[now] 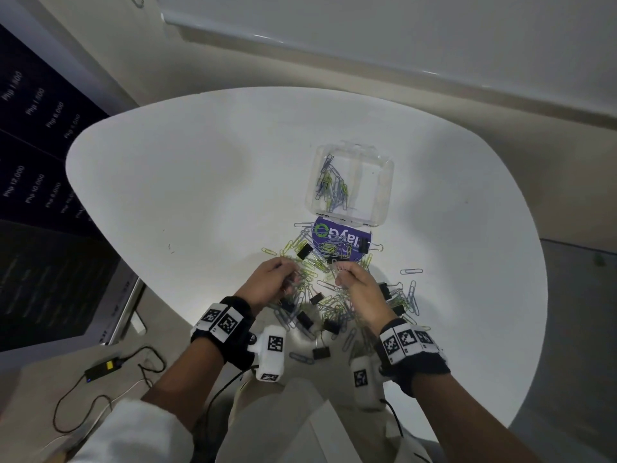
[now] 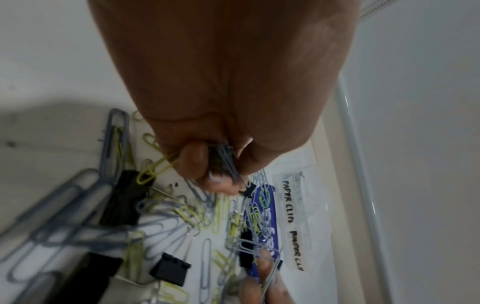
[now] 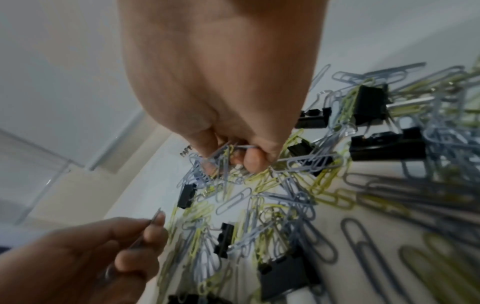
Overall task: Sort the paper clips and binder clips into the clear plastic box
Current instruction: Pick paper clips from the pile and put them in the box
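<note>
Left hand (image 1: 268,282) and right hand (image 1: 359,290), fingers pinching grey paper clips (image 2: 228,162), above the clip pile (image 1: 334,305).

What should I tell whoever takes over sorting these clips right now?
Left hand grips a bunch of paper clips. Right hand pinches a few paper clips off the pile. The clear plastic box lies open beyond the pile; its left compartment holds some paper clips, the right looks empty. Left: most paper clips and all the black binder clips on the table.

Both hands — left (image 1: 272,279), right (image 1: 359,285) — low, fingers curled, apparently pinching.
</note>
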{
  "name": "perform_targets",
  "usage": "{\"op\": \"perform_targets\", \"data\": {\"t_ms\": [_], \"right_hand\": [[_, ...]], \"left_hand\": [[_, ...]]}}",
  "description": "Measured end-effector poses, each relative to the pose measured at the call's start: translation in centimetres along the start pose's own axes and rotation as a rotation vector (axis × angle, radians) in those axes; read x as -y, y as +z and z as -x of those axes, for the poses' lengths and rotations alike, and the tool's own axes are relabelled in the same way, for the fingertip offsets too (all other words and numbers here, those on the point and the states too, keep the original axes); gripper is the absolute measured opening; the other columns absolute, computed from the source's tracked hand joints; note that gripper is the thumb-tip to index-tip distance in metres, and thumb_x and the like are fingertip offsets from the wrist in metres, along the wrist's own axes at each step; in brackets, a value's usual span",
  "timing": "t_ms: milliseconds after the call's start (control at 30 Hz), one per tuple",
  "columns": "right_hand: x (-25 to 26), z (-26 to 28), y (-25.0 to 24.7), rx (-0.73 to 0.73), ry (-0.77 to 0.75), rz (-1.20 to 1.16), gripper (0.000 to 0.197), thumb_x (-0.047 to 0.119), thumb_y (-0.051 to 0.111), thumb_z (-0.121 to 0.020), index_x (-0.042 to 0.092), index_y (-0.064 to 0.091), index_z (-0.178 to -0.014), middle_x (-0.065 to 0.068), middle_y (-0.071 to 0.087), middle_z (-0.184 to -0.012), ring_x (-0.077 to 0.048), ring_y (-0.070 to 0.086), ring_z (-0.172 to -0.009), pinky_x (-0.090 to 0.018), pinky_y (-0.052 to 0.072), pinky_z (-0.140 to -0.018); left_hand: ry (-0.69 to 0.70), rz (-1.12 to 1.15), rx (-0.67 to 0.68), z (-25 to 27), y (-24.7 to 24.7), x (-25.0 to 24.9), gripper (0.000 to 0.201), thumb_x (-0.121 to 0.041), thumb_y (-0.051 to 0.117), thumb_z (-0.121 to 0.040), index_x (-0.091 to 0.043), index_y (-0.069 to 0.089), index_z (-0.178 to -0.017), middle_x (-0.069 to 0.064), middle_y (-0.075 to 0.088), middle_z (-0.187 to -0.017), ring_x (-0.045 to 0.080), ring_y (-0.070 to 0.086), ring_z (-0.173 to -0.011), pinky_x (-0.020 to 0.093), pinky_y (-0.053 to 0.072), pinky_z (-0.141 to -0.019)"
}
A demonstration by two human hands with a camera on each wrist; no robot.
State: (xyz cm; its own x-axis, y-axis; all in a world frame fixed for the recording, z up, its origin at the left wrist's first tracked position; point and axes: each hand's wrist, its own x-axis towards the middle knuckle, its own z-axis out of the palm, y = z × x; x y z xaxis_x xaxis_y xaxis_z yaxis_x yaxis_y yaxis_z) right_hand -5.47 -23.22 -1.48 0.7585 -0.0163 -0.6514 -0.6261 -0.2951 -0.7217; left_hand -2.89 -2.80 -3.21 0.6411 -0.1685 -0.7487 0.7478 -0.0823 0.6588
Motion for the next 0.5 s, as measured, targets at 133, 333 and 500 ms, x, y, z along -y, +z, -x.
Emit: {"op": "perform_targets", "data": {"t_ms": [133, 333, 500], "right_hand": [[1.1, 0.5, -0.5, -0.02, 0.172, -0.264, 0.024, 0.018, 0.039, -0.099, 0.014, 0.062, -0.097, 0.002, 0.049, -0.077, -0.011, 0.04, -0.066, -0.026, 0.026, -0.055], [3.1, 1.1, -1.4, -0.02, 0.226, -0.376, 0.023, 0.021, 0.04, -0.097, 0.016, 0.056, -0.081, 0.0, 0.05, -0.067, -0.009, 0.045, -0.053, -0.025, 0.034, -0.057], [5.8, -0.5, -2.1, -0.064, 0.191, -0.461, 0.022, 0.024, 0.04, -0.096, 0.019, 0.057, -0.082, 0.001, 0.053, -0.068, -0.014, 0.045, -0.062, -0.03, 0.034, -0.064]], "left_hand": [[-0.025, 0.14, 0.0, 0.6, 0.8, -2.0, 0.012, -0.022, 0.051, -0.083, -0.014, 0.058, -0.088, -0.002, 0.046, -0.062, 0.012, 0.034, -0.048, 0.027, 0.018, -0.048], [0.061, 0.35, 0.0, -0.8, 3.7, -9.5, 0.02, -0.01, 0.039, -0.092, -0.009, 0.059, -0.091, -0.002, 0.043, -0.063, 0.012, 0.035, -0.05, 0.024, 0.022, -0.048], [0.1, 0.273, -0.037, -4.2, 6.0, -15.5, 0.023, -0.003, 0.038, -0.092, -0.007, 0.059, -0.083, 0.002, 0.044, -0.057, 0.017, 0.039, -0.052, 0.027, 0.03, -0.05]]}}
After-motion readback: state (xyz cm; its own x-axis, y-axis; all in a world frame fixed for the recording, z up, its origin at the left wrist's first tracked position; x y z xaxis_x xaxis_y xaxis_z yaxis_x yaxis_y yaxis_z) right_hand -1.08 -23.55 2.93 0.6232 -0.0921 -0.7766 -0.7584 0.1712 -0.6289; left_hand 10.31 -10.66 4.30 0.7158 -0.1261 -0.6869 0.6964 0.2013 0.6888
